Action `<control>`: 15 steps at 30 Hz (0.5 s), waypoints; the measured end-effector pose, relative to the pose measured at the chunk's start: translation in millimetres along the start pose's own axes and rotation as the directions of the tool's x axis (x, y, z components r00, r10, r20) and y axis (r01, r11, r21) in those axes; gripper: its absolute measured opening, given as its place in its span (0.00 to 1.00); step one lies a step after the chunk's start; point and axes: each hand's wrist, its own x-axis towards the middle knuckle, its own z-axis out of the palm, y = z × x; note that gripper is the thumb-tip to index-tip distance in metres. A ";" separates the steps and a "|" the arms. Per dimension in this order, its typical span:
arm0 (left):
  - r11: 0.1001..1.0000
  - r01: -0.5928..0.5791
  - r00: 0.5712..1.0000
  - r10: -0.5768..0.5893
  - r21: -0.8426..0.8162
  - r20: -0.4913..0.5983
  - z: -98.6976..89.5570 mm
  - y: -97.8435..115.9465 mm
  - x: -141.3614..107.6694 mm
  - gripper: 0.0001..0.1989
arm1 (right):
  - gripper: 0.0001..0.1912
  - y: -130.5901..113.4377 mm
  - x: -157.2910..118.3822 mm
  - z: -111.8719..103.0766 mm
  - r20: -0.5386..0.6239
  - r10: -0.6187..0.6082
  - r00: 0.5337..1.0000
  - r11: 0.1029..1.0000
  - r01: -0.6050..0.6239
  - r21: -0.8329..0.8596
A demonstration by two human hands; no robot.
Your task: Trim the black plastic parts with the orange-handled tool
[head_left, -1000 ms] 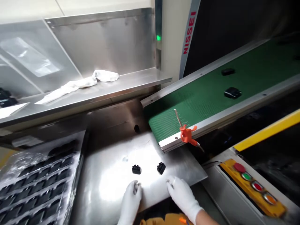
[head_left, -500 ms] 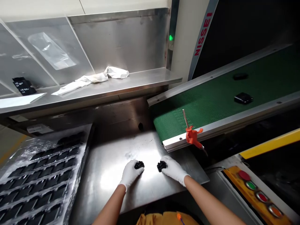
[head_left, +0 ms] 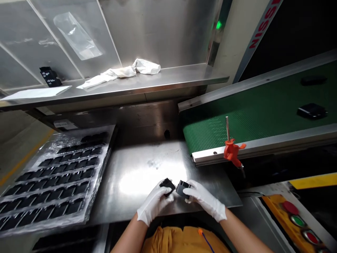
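Part [head_left: 167, 185] in left hand [head_left: 156, 201], another part [head_left: 181, 189] in right hand [head_left: 203, 197] (both black)

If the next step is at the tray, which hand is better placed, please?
Probably the left hand: it holds a black part and is nearer the tray. The right hand holds another part, farther away.

– What lies on the long grey steel shelf [head_left: 184, 75]?
– A crumpled white cloth [head_left: 122, 72], and left of it a flat white sheet [head_left: 37, 92].
– And above?
– One clear plastic sleeve [head_left: 77, 37], against the grey panel [head_left: 91, 19].
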 end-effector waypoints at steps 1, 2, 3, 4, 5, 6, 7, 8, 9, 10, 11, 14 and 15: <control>0.996 0.031 0.998 -0.027 -0.082 0.052 5.0 1.5 -8.5 0.13 | 0.17 -5.7 -9.7 1.6 0.037 -0.008 0.999 0.997 0.005 0.079; 0.984 0.067 0.993 -0.049 -0.164 0.110 9.8 3.3 -16.5 0.13 | 0.16 -11.0 -18.8 3.3 0.071 -0.017 0.997 0.985 0.005 0.171; 0.965 0.103 0.984 -0.063 -0.240 0.168 14.3 5.2 -23.9 0.13 | 0.15 -15.7 -27.1 4.8 0.102 -0.023 0.995 0.964 -0.005 0.266; 0.942 0.136 0.974 -0.070 -0.307 0.217 18.4 6.8 -30.4 0.13 | 0.13 -19.6 -34.3 6.3 0.127 -0.025 0.992 0.935 -0.021 0.354; 0.923 0.156 0.966 -0.070 -0.352 0.247 21.9 8.2 -35.9 0.13 | 0.13 -22.7 -40.2 7.6 0.143 -0.022 0.989 0.904 -0.042 0.426; 0.914 0.166 0.963 -0.070 -0.369 0.261 24.8 9.1 -40.4 0.13 | 0.13 -25.1 -44.9 8.6 0.148 -0.013 0.989 0.879 -0.060 0.473; 0.913 0.172 0.960 -0.072 -0.370 0.269 27.1 9.8 -44.2 0.14 | 0.13 -27.1 -48.6 9.3 0.142 0.002 0.990 0.868 -0.072 0.491; 0.913 0.178 0.959 -0.077 -0.366 0.274 28.8 10.3 -47.4 0.14 | 0.14 -28.7 -51.4 9.8 0.127 0.017 0.992 0.862 -0.079 0.501; 0.916 0.181 0.957 -0.081 -0.359 0.278 30.2 10.7 -50.2 0.14 | 0.14 -30.2 -53.5 10.2 0.110 0.030 0.994 0.857 -0.082 0.508; 0.918 0.182 0.956 -0.082 -0.352 0.282 31.2 11.0 -52.6 0.14 | 0.15 -31.7 -55.1 10.6 0.086 0.041 0.995 0.856 -0.079 0.511; 0.922 0.180 0.955 -0.079 -0.343 0.287 31.9 11.4 -54.7 0.15 | 0.14 -33.2 -56.2 11.0 0.059 0.048 0.997 0.859 -0.071 0.507; 0.933 0.171 0.952 -0.073 -0.317 0.297 32.9 12.2 -59.4 0.16 | 0.15 -37.7 -57.6 13.4 -0.058 0.069 0.996 0.887 -0.035 0.461; 0.936 0.171 0.953 -0.077 -0.309 0.294 32.8 12.2 -60.2 0.15 | 0.16 -39.0 -57.6 14.7 -0.104 0.072 0.992 0.900 -0.020 0.436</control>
